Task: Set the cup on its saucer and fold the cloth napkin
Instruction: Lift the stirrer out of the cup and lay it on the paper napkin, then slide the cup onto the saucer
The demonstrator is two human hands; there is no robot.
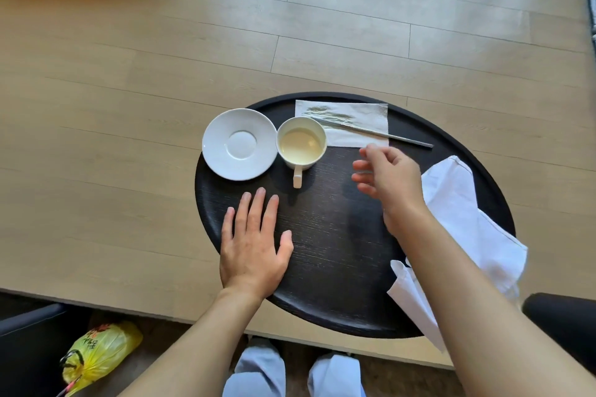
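So neither half of the job is done yet. The small white ceramic cup [301, 142] with pale yellowish liquid in it sits on the round black wooden tray [338, 267], right beside the empty white round saucer [239, 143], rims about touching, not on it. Its handle points back toward the person.

The right hand [388, 176] hovers above the tray with fingers loosely spread and curled, holding nothing. The cup handle is off to the left of those fingertips, near but clearly apart. The left hand [254, 243] lies flat on the tray, fingers spread wide, empty too; the saucer is just past its fingertips.

The rumpled white cloth napkin [458, 203] lies behind the right wrist, draped over the tray's right edge, unfolded.

My guess is the cup step comes first: pinch the handle, lift level so nothing sloshes, and land it in the saucer's centre well. The left hand could steady the saucer.
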